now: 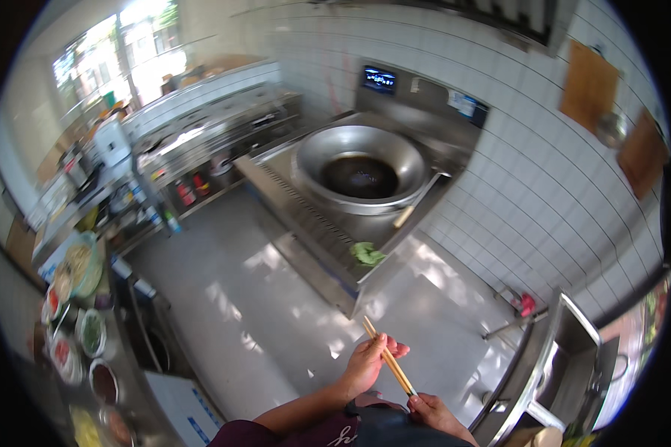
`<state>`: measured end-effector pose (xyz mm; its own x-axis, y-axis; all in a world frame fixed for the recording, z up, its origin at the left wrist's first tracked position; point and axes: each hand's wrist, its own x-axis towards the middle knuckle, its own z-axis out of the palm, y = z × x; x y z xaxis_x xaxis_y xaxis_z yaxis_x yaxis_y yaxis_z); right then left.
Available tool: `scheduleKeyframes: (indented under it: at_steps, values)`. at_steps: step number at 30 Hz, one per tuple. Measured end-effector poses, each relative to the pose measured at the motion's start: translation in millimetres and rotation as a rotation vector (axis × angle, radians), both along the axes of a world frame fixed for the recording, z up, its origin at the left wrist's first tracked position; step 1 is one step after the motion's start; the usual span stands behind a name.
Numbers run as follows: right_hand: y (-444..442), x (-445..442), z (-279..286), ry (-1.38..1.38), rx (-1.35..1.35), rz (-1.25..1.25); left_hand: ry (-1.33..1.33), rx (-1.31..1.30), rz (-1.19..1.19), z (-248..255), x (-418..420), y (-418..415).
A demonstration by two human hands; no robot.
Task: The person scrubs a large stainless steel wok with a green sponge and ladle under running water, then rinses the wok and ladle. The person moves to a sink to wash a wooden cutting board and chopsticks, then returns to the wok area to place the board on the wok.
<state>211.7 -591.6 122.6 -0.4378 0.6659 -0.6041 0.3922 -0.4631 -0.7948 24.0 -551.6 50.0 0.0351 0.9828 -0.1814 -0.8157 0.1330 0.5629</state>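
A pair of long wooden chopsticks (398, 373) lies across both hands in front of my body. My left hand (366, 363) grips them near the thinner, upper ends, with its thumb resting along them. Around their lower ends, my right hand (433, 414) is closed. Beyond the hands stands a steel stove (307, 215) with a large metal wok (313, 162) set in it. Dark liquid (358, 177) covers the wok's bottom. To the wok's right rests a long-handled utensil (419, 202) with a wooden grip. A green leaf (366, 254) lies on the stove's near corner.
Along the left, a counter (126, 385) carries several bowls of ingredients, including a bowl of chopped greens (91, 333) and a large pale green basin (92, 274). On the right is a steel sink (570, 363). Cutting boards (590, 78) hang on the tiled wall.
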Motion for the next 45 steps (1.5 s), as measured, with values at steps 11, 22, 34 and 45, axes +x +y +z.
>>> scheduleKeyframes:
  at_steps: [11,22,34,45]
  values:
    - [48.4,-20.4,-42.7,0.055,0.053,0.121,-0.115,0.108,0.327,14.0,-45.6,19.2]
    - [61.7,145.3,-61.6,0.072,0.18,-0.499,-0.112,-0.102,-0.375,-0.9,202.4,193.8]
    - [83.9,535.4,-100.3,-0.766,0.58,-1.38,0.097,-0.06,-1.271,8.5,605.0,259.9]
    - [118.3,830.1,-144.1,-1.251,0.276,-1.595,0.265,-0.172,-1.743,-53.9,878.3,269.9]
